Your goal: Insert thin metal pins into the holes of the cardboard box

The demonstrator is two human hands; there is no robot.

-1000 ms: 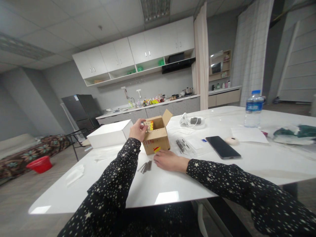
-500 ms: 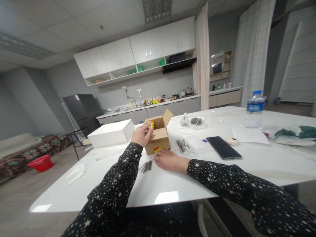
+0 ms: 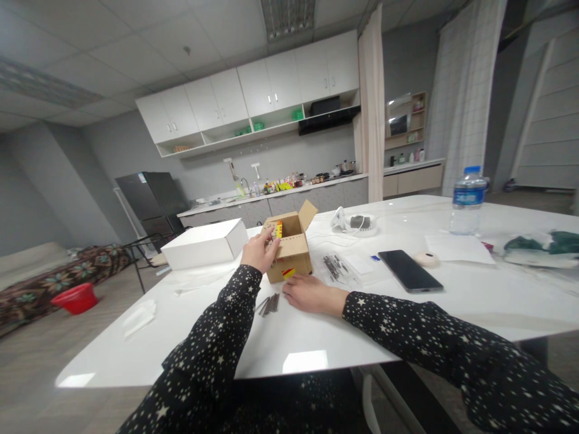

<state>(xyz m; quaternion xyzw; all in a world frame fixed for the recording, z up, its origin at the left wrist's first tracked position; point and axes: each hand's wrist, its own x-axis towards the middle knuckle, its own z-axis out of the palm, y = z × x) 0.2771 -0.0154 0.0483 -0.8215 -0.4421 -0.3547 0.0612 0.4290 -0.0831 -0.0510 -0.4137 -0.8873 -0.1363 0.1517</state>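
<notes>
An open cardboard box (image 3: 292,256) stands on the white table, one flap raised at its far right. A row of small dark dots crosses its upper near part, and a red-and-yellow label (image 3: 288,274) marks the front. My left hand (image 3: 259,252) is at the box's near left edge, thumb and fingers closed around it beside a second red-and-yellow patch (image 3: 279,229). In front of the box, my right hand (image 3: 312,294) rests palm down on the table, fingertips beside the box's lower front. Between my forearms lies a small pile of thin metal nails or screws (image 3: 270,304).
A clear bag of similar metal pieces (image 3: 335,268) lies right of the box, near a black phone (image 3: 409,270). Left stands a white box (image 3: 203,244). Behind are a white corded device (image 3: 355,222) and, at right, a water bottle (image 3: 468,202).
</notes>
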